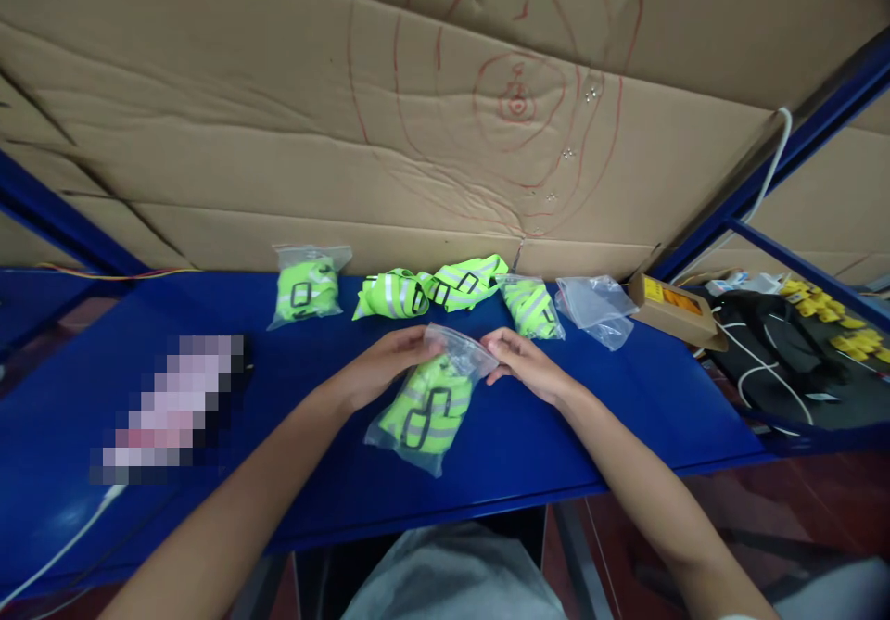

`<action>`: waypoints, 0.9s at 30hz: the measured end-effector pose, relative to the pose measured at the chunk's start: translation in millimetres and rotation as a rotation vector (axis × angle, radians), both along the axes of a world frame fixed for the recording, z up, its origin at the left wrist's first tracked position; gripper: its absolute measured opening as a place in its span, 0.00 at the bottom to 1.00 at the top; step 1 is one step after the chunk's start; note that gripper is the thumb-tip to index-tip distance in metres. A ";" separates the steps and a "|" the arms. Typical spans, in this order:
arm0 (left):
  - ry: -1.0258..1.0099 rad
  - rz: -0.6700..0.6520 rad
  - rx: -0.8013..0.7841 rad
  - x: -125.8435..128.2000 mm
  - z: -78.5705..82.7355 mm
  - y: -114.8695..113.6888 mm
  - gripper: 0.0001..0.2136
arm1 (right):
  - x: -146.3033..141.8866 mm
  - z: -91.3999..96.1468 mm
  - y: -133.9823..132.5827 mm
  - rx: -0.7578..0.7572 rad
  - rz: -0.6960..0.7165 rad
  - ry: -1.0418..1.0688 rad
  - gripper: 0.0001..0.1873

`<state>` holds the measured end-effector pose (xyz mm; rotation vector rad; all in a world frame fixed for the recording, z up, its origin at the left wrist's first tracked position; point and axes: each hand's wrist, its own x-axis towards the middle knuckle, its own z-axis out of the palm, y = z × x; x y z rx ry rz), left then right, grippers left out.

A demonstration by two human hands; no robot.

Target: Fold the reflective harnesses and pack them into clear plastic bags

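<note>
Between my hands is a clear zip bag [427, 416] with a folded neon-green reflective strap and black buckles inside. My left hand [393, 360] pinches the bag's top left corner. At the top right corner, the fingers of my right hand [521, 360] are closed on the bag's edge. Behind them lie two loose rolled reflective straps, one on the left [395, 294] and one on the right [467, 282]. A bagged strap [306, 288] sits to their left, and another bagged strap [532, 308] to their right.
Flat clear plastic bags [596, 308] lie at the back right, beside a cardboard box [674, 310]. A pixelated object with a white cable [62, 555] is on the blue table [292, 472] at left. Cardboard [243, 166] walls the back. Yellow pieces [810, 300] lie at far right.
</note>
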<state>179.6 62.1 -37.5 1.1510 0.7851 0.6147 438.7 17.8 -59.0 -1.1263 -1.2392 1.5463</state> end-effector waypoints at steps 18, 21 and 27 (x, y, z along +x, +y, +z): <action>0.221 0.258 0.399 10.0 -15.7 8.0 0.26 | -2.8 -1.0 0.5 0.022 0.070 -0.219 0.23; 0.231 0.305 0.435 11.0 -17.7 8.1 0.24 | -4.0 0.3 -0.5 0.047 0.034 -0.234 0.24; 0.214 0.302 0.488 12.8 -13.6 3.3 0.22 | -2.8 6.0 -3.8 0.025 0.066 -0.146 0.22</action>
